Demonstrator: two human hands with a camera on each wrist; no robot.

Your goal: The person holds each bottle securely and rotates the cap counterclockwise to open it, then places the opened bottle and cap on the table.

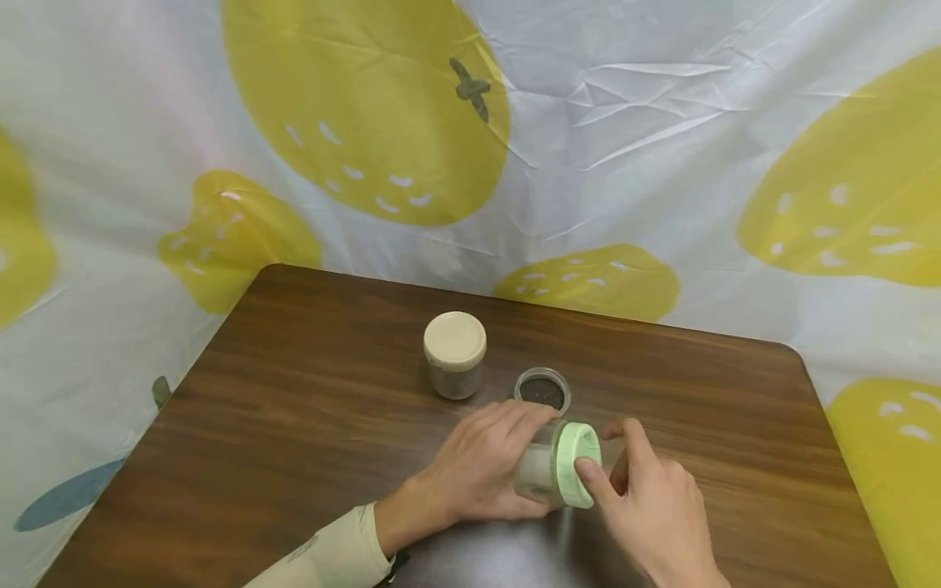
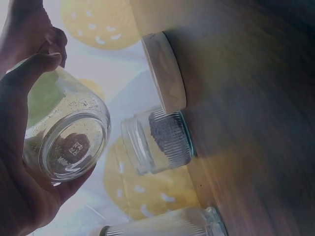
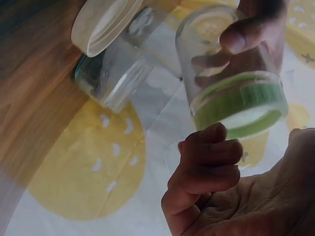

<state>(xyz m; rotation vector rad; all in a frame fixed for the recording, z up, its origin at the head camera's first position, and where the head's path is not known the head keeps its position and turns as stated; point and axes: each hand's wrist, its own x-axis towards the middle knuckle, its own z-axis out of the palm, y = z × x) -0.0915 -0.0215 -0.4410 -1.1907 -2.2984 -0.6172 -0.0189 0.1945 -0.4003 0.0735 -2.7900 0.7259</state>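
Note:
My left hand [image 1: 488,461] grips a clear glass jar [image 2: 81,105] with a green lid [image 1: 577,465], fingers wrapped round the glass. The jar is tipped on its side above the table, lid toward my right hand, and fine dark specks dot its glass. At the lid is my right hand [image 1: 654,498], its fingers loosely bent, fingertips [image 3: 216,132] right at the lid's rim and thumb apart from them. Just behind the held jar stands an uncovered glass jar [image 1: 542,392] with dark grains in it. A loose beige lid [image 2: 165,71] lies beside that jar, hidden in the head view.
A second glass jar [image 1: 454,355] with a cream lid on stands upright farther back and left. Everything is on a dark brown wooden table [image 1: 309,392]. A white cloth [image 1: 610,163] with yellow fruit prints hangs behind the table and at its sides.

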